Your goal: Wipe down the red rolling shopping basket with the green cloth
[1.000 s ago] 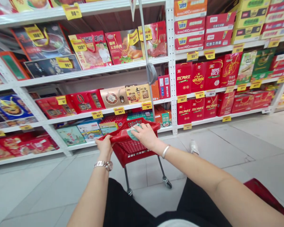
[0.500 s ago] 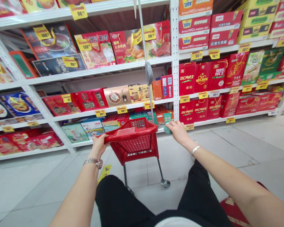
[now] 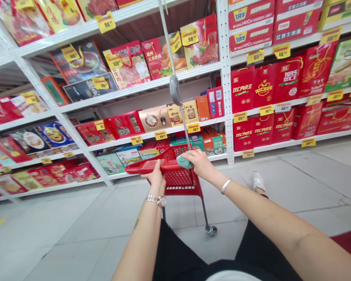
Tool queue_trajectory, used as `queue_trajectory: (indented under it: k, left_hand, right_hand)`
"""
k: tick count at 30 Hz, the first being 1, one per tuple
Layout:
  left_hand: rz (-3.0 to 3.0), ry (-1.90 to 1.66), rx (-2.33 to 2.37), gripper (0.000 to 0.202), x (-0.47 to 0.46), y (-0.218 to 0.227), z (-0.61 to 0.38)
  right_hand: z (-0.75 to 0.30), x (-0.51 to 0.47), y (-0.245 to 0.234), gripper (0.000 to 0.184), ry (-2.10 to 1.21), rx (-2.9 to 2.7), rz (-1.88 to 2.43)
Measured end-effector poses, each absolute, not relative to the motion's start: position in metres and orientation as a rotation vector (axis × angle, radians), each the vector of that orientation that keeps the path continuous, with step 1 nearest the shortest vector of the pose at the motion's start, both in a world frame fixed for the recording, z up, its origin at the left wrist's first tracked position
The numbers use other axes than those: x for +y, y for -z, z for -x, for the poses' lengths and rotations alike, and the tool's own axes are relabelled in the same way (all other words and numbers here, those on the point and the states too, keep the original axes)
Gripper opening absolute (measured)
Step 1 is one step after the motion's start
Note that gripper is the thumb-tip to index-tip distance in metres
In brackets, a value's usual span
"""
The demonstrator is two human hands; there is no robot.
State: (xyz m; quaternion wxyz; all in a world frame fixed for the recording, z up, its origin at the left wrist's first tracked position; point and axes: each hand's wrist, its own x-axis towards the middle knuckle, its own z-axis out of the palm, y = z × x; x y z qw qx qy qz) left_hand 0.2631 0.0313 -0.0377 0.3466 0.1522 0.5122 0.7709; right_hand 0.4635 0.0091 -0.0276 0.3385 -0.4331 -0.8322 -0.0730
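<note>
At the foot of the white store shelving (image 3: pixel 227 117), your left hand (image 3: pixel 156 176) has its fingers curled around the handle (image 3: pixel 143 167) of the red shopping cart, and your right hand (image 3: pixel 200 164) presses a teal cloth (image 3: pixel 185 161) against that handle, fingers together; an even, firm hold suits both.

Your glossy red plastic cart handle (image 3: pixel 152 167), its red plastic mesh basket (image 3: pixel 178 178), thin metal cart leg (image 3: pixel 204 210), your soft green cloth (image 3: pixel 185 161), shiny metal wristwatch (image 3: pixel 156 200), smooth silver bangle (image 3: pixel 226 186), white painted metal shelving (image 3: pixel 226 78), glossy cardboard gift boxes (image 3: pixel 242 89), smooth pale floor tiles (image 3: pixel 76 234), your matt black cloth shorts (image 3: pixel 175 253)
</note>
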Motion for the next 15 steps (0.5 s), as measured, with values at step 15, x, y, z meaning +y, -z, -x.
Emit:
queue_trajectory:
  k: [15]
  left_hand:
    - [-0.493, -1.863, 1.191, 0.073, 0.010, 0.027, -0.212]
  right_hand:
    - [-0.415, -0.033, 0.051, 0.043, 0.427, -2.094, 0.934]
